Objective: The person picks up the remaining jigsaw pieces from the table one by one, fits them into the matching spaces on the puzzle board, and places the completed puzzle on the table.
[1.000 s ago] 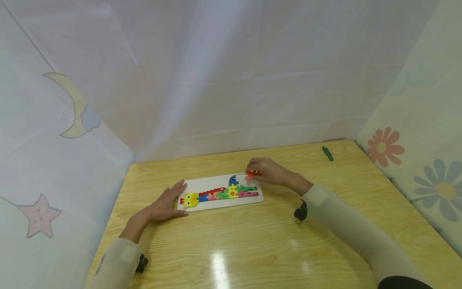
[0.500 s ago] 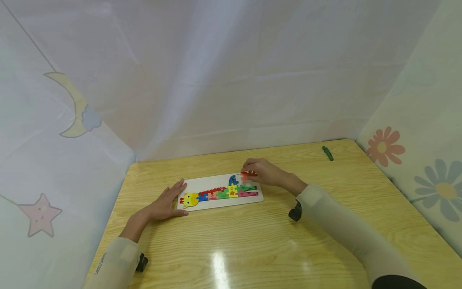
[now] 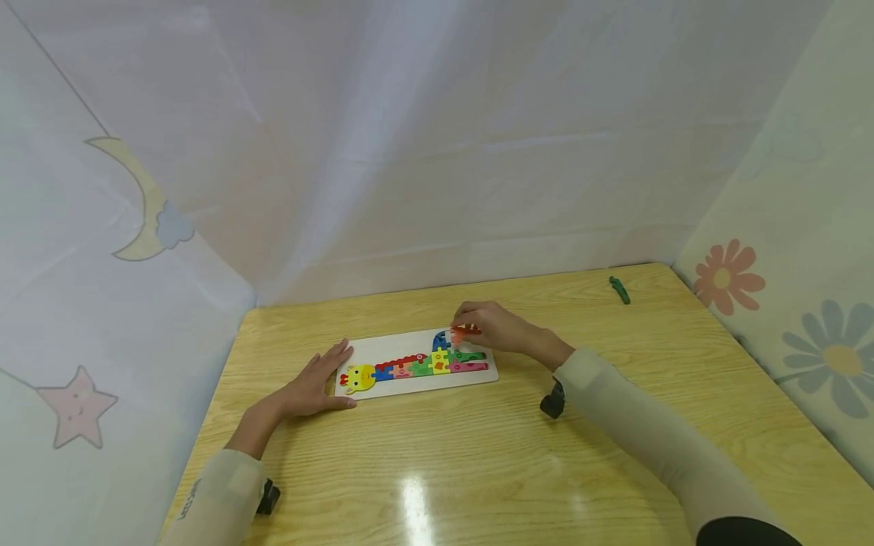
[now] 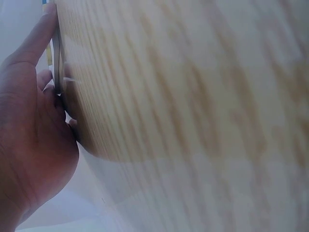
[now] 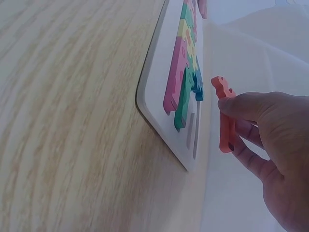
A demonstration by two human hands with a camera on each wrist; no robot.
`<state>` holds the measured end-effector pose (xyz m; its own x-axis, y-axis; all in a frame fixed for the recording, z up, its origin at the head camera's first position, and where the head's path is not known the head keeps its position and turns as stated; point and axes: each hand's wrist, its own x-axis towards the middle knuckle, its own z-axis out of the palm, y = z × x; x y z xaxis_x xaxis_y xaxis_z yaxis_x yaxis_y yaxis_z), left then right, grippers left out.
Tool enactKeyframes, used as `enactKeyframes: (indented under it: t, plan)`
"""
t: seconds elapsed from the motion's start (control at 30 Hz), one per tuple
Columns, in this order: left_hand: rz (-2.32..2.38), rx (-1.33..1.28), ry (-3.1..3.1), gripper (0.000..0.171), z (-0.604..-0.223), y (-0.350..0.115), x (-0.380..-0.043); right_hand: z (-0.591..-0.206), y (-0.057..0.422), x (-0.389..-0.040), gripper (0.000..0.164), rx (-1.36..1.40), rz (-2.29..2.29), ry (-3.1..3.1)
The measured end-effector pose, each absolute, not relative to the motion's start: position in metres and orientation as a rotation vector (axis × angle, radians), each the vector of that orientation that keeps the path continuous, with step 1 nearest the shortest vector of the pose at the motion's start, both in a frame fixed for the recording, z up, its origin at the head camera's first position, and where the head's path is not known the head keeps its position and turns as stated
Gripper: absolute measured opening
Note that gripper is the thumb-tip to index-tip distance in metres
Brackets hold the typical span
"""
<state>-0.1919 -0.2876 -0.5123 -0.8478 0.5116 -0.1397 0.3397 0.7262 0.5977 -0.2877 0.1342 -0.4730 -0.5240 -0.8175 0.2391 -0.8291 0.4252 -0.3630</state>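
Observation:
A white puzzle board (image 3: pixel 382 346) lies on the table, filled with colourful interlocking pieces forming a giraffe with a yellow head (image 3: pixel 359 378). My left hand (image 3: pixel 310 388) rests at the board's left end, fingers at its far corner and thumb along the near edge. My right hand (image 3: pixel 501 330) pinches an orange-red puzzle piece (image 5: pixel 227 126) between thumb and fingers, above the right end of the board. In the right wrist view an empty leg-shaped recess (image 5: pixel 191 133) shows beside the green leg piece (image 5: pixel 182 104). Most of the left fingers are hidden in the left wrist view.
A slim dark green piece (image 3: pixel 620 290) lies at the table's back right. The wood-grain table (image 3: pixel 423 455) reaches back to a pale curtain (image 3: pixel 423 189), with printed sheets on both sides. Dark wrist cameras (image 3: pixel 552 400) hang under both cuffs.
My right hand has shifted left and slightly down with the orange-red puzzle piece, closer to the blue pieces. My left hand has stayed in place on the board.

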Motion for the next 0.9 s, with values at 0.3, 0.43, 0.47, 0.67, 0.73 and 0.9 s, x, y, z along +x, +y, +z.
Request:
enactKeyframes:
  t: [0.3, 0.43, 0.47, 0.67, 0.73, 0.9]
  plan:
    - [0.823, 0.653, 2.624, 0.108, -0.51, -0.287, -0.191, -0.479, 0.131, -0.288, 0.025, 1.53, 0.71, -2.633]
    - [0.811, 0.651, 2.63, 0.107, -0.511, -0.288, -0.191, -0.481, 0.129, -0.288, 0.024, 1.553, 0.726, -2.61]
    - [0.814, 0.651, 2.629, 0.107, -0.511, -0.288, -0.192, -0.481, 0.129, -0.288, 0.024, 1.556, 0.735, -2.606]
    - [0.809, 0.653, 2.635, 0.108, -0.514, -0.288, -0.194, -0.483, 0.127, -0.288, 0.024, 1.565, 0.738, -2.608]
    - [0.808, 0.652, 2.634, 0.107, -0.514, -0.288, -0.194, -0.484, 0.127, -0.289, 0.025, 1.559, 0.731, -2.624]
    - [0.816, 0.645, 2.626, 0.108, -0.512, -0.286, -0.193, -0.486, 0.127, -0.289, 0.026, 1.545, 0.722, -2.653]
